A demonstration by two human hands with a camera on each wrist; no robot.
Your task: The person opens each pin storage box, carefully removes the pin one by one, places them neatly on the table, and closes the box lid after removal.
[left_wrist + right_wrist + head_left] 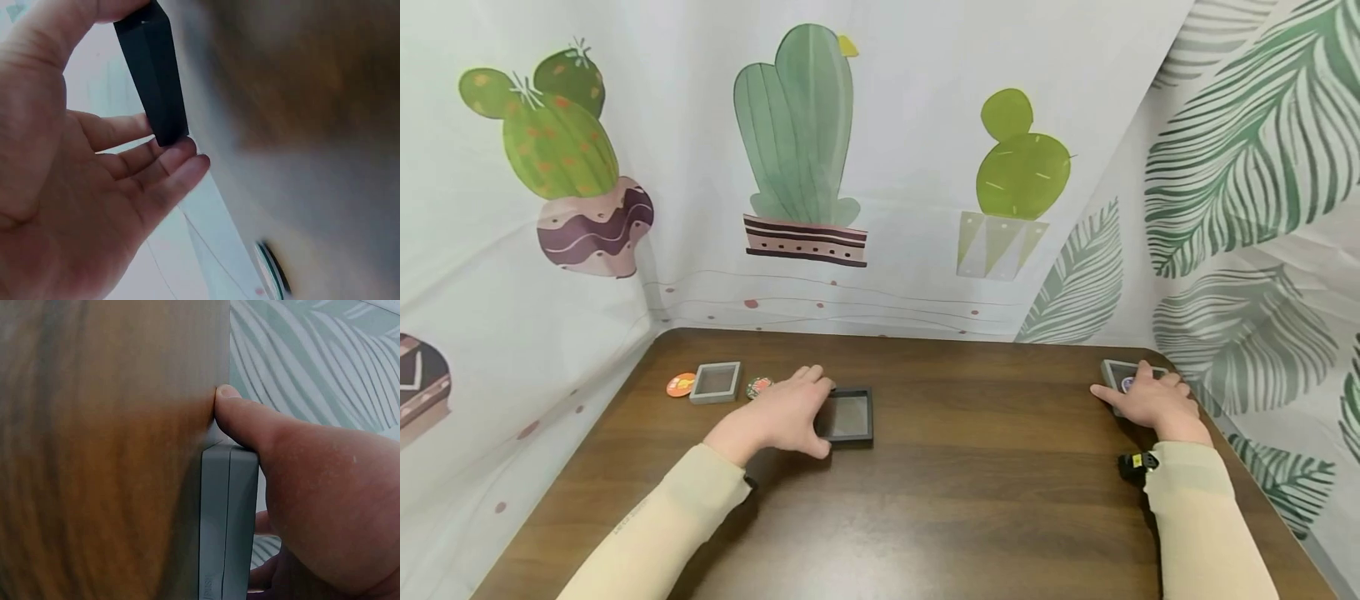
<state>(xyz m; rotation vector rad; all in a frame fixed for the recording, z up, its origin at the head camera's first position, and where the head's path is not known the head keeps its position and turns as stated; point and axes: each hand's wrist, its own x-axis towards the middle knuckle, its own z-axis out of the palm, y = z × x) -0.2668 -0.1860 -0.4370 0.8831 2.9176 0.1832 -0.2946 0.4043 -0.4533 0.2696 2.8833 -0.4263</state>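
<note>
Left grip [777,414]: holding black frame [853,419] by its 9 o'clock side, toward 11 o'clock on tabletop [962,492] | Right grip [1153,402]: wide, thumb extended, over grey frame [1123,371] at 2 o'clock, head view.

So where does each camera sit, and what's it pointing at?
Head: worn on the head, facing forward and down at the table and cactus cloth; left hand, right hand and sleeves show.
Left wrist: worn there, facing along the left hand to the black frame; of the body, only that hand shows.
Right wrist: worn there, facing the side of the grey frame by the right hand; part of that hand shows.
Head and left wrist both see the black frame.
</note>
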